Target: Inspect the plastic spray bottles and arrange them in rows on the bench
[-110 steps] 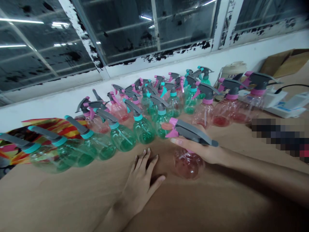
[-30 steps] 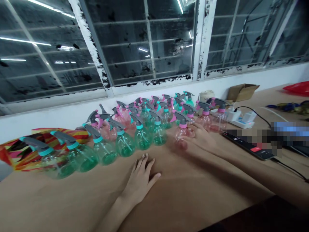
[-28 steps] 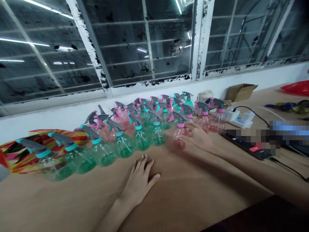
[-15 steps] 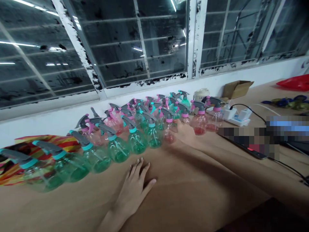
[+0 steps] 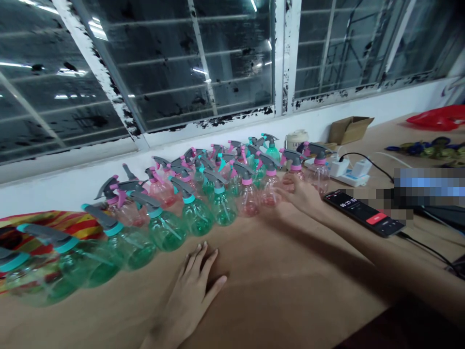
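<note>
My left hand (image 5: 191,291) lies flat on the brown tabletop, fingers spread, holding nothing. It is in front of the row of spray bottles. My right hand (image 5: 303,195) reaches to the right part of that row, its fingers curved around the body of a pink spray bottle (image 5: 296,170), which it partly hides. To its left stand a second pink spray bottle (image 5: 271,191) and a third pink one (image 5: 249,198). Another pink bottle (image 5: 320,178) is just right of the hand. Green spray bottles (image 5: 196,215) with turquoise collars continue the front row leftward.
More spray bottles (image 5: 232,160) crowd behind the front row. A striped cloth (image 5: 87,225) lies at left. Toward the right are a phone (image 5: 363,211), a power strip (image 5: 354,178) with plugs and cables, a cardboard box (image 5: 350,130) and a red bag (image 5: 439,118). Barred windows (image 5: 203,63) line the wall.
My right hand has moved rightward along the row, from beside one pink bottle to another further right. My left hand stays flat on the table. The view has shifted slightly.
</note>
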`<act>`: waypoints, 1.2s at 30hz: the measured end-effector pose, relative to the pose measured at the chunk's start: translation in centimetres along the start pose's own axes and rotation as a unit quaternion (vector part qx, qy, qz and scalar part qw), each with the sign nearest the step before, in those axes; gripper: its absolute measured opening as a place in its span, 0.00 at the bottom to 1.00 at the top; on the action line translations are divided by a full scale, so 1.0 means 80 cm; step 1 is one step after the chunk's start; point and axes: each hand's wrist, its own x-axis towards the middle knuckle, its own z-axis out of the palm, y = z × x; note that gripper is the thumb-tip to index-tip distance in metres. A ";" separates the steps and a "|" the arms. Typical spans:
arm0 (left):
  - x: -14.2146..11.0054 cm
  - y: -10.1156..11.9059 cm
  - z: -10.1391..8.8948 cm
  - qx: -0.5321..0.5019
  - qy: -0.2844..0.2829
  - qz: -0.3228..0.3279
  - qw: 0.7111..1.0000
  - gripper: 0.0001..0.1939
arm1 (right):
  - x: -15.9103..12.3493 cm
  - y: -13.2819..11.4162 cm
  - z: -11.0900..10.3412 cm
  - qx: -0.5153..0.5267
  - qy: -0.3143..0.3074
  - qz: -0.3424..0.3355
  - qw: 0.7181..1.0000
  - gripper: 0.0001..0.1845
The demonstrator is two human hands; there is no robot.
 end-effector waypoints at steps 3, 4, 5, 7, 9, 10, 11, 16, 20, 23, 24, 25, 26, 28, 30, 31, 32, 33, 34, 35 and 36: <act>0.000 -0.001 0.001 0.000 -0.006 -0.002 1.000 0.28 | 0.009 -0.012 0.013 -0.017 -0.016 0.015 1.000 0.36; 0.000 -0.001 0.001 0.002 -0.008 -0.001 1.000 0.28 | 0.011 -0.017 0.015 -0.024 -0.022 0.021 0.999 0.38; -0.001 -0.002 0.002 0.005 -0.011 -0.002 1.000 0.28 | 0.013 -0.022 0.017 -0.031 -0.028 0.027 0.999 0.38; -0.001 -0.002 0.002 0.008 -0.012 -0.003 1.000 0.29 | 0.013 -0.028 0.016 -0.045 -0.037 0.038 0.998 0.36; -0.002 -0.002 0.004 0.010 -0.009 -0.007 1.000 0.29 | 0.008 -0.031 0.010 -0.057 -0.048 0.043 0.996 0.34; -0.002 -0.003 0.004 0.010 -0.008 -0.008 1.000 0.29 | 0.004 -0.030 0.006 -0.063 -0.053 0.043 0.996 0.34; -0.002 -0.003 0.005 0.009 -0.007 -0.007 1.000 0.29 | -0.001 -0.029 0.002 -0.067 -0.058 0.041 0.995 0.34; 0.001 -0.003 0.005 0.008 0.007 0.008 1.000 0.30 | -0.040 -0.022 -0.032 -0.084 -0.082 0.021 0.993 0.36; 0.002 -0.004 0.005 0.012 0.017 0.009 1.000 0.30 | -0.084 -0.032 -0.060 -0.088 -0.086 -0.012 0.992 0.37; 0.002 -0.004 0.006 0.008 0.017 0.007 1.000 0.29 | -0.118 -0.046 -0.073 -0.075 -0.105 -0.045 0.991 0.33; 0.001 -0.004 0.007 0.007 0.016 0.008 1.000 0.29 | -0.128 -0.051 -0.075 -0.078 -0.108 -0.062 0.989 0.32; 0.001 -0.004 0.007 0.006 0.015 0.008 1.000 0.29 | -0.138 -0.056 -0.076 -0.080 -0.106 -0.079 0.988 0.31; 0.001 -0.003 0.008 0.005 0.015 0.009 1.000 0.29 | -0.146 -0.061 -0.076 -0.080 -0.100 -0.098 0.987 0.32; 0.001 -0.002 0.007 0.002 0.013 0.008 1.000 0.29 | -0.160 -0.070 -0.073 -0.074 -0.080 -0.135 0.985 0.33; 0.001 0.001 0.005 0.002 0.011 0.006 1.000 0.29 | -0.168 -0.080 -0.069 -0.062 -0.064 -0.161 0.983 0.33; 0.002 0.003 0.004 0.003 0.009 0.005 1.000 0.29 | -0.171 -0.084 -0.067 -0.058 -0.061 -0.171 0.982 0.32; 0.002 0.004 0.002 0.005 0.006 0.005 1.000 0.29 | -0.172 -0.089 -0.066 -0.056 -0.059 -0.180 0.980 0.33; 0.002 0.006 0.001 0.008 0.004 0.005 1.000 0.30 | -0.171 -0.092 -0.066 -0.056 -0.059 -0.188 0.979 0.34; 0.002 0.007 -0.001 0.011 0.001 0.005 1.000 0.30 | -0.169 -0.095 -0.066 -0.059 -0.060 -0.191 0.978 0.36; 0.002 0.008 -0.002 0.015 -0.002 0.004 1.000 0.30 | -0.165 -0.097 -0.067 -0.060 -0.062 -0.190 0.978 0.38; 0.002 0.009 -0.003 0.018 -0.004 0.004 1.000 0.30 | -0.159 -0.097 -0.069 -0.050 -0.071 -0.186 0.979 0.40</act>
